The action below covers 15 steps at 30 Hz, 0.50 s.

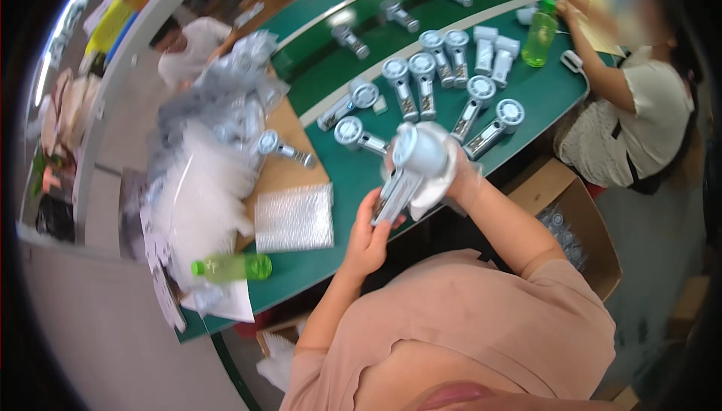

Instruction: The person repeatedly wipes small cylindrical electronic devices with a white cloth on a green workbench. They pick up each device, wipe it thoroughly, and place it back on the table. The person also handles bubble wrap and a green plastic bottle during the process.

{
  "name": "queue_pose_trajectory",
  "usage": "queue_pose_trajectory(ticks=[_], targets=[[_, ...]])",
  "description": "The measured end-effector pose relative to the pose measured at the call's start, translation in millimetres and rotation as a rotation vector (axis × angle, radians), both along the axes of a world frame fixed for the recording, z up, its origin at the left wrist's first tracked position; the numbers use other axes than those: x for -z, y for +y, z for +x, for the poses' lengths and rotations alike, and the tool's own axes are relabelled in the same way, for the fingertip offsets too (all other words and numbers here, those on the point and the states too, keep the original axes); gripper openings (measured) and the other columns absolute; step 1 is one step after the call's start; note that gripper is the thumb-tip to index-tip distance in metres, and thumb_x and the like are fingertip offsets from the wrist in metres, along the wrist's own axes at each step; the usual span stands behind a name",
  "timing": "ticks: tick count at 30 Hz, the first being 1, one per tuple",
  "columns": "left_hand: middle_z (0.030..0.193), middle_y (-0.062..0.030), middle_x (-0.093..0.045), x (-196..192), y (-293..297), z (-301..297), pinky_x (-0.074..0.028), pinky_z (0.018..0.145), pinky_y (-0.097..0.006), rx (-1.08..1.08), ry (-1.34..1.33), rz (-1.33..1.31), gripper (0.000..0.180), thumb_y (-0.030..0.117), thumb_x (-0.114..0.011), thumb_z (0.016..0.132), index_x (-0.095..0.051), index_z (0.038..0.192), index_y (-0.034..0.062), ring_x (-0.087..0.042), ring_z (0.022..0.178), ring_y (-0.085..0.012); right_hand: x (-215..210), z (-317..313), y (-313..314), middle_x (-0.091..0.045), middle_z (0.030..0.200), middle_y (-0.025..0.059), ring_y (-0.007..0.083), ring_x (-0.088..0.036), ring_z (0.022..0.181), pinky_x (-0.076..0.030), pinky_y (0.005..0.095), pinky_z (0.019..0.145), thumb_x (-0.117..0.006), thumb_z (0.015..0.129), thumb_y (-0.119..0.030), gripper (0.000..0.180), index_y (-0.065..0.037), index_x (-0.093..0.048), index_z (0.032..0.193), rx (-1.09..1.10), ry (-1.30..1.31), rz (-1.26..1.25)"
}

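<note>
A pale blue handheld fan (pixel 418 152) is tilted in front of me, its round head up and its handle pointing down to the left. My left hand (pixel 367 239) is closed around the lower handle. Behind and beside the fan head, my right hand (pixel 462 176) is closed on a white cloth (pixel 430 199) pressed against the fan; most of its fingers are hidden. Just beyond my hands lie more of these fans, among them one fan (pixel 362 137) to the left and another fan (pixel 496 127) to the right. Their handles show inner parts.
Left on the green table (pixel 316 272) lie a silvery bubble sheet (pixel 295 218), a green bottle (pixel 233 267) and heaped plastic bags (pixel 214 121). Fans ride the conveyor belt (pixel 421 41) behind. A co-worker (pixel 639 103) sits right, near an upright green bottle (pixel 539 35) and a cardboard box (pixel 602 260).
</note>
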<state>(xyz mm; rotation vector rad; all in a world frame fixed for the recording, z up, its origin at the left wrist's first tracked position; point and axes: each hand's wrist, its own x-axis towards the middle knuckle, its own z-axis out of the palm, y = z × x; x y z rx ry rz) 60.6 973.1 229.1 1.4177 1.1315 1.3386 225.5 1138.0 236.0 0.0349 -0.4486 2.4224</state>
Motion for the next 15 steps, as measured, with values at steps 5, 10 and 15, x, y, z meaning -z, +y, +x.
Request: queue_pose_trajectory(ticks=[5, 10, 15], targets=[[0.130, -0.0176, -0.054, 13.4, 9.1, 24.1, -0.052, 0.085, -0.033, -0.269, 0.132, 0.057, 0.049, 0.010, -0.052, 0.101, -0.035, 0.145, -0.0041, -0.061, 0.104, -0.0211, -9.6, -31.6, -47.0, -0.054, 0.141, 0.0206, 0.0317, -0.055, 0.128, -0.046, 0.0482, 0.108, -0.063, 0.092, -0.052, 0.078, -0.003, -0.039, 0.148, 0.227, -0.106, 0.096], [0.103, -0.0091, -0.063, 12.2, -0.9, 10.7, -0.053, 0.071, -0.028, -0.227, -0.002, -0.236, 0.030, 0.013, -0.061, 0.099, -0.054, 0.123, -0.0031, -0.064, 0.079, -0.0164, -1.6, -26.4, -45.9, -0.065, 0.109, 0.0142, 0.0267, -0.065, 0.103, -0.055, 0.0444, 0.094, -0.072, 0.091, -0.034, 0.054, -0.003, -0.051, 0.129, 0.334, -0.318, 0.154], [0.081, -0.0053, -0.065, -19.5, -16.7, 9.6, -0.052, 0.064, -0.025, -0.129, -0.180, -0.407, 0.017, 0.013, -0.064, 0.095, -0.063, 0.102, -0.0031, -0.062, 0.066, -0.0119, -8.8, -34.7, -90.8, -0.066, 0.099, 0.0089, 0.0195, -0.067, 0.086, -0.058, 0.0334, 0.075, -0.075, 0.087, -0.020, 0.041, -0.006, -0.054, 0.119, 0.125, -0.564, 0.229]])
